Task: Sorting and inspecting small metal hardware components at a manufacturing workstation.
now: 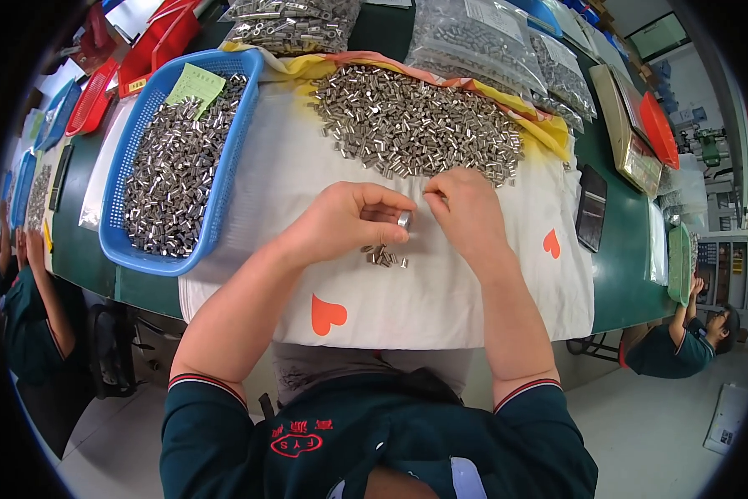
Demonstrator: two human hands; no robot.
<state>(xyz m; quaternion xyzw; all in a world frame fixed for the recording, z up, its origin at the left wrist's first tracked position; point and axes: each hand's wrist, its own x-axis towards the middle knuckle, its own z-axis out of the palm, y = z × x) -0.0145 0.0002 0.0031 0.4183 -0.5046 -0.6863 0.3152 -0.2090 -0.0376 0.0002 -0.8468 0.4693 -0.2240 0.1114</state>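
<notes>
In my left hand, thumb and fingers close on a small silvery metal cylinder, held just above the cloth. A few loose metal pieces lie right below that hand. My right hand is beside it with curled, pinched fingers at the near edge of a wide heap of small metal cylinders. What the right fingertips hold, if anything, is hidden. The heap rests on a white cloth with red hearts.
A blue perforated basket of metal cylinders, with a yellow-green note, stands at the left. Plastic bags of metal parts line the back. A dark phone-like device lies at the right. Other people sit at both sides.
</notes>
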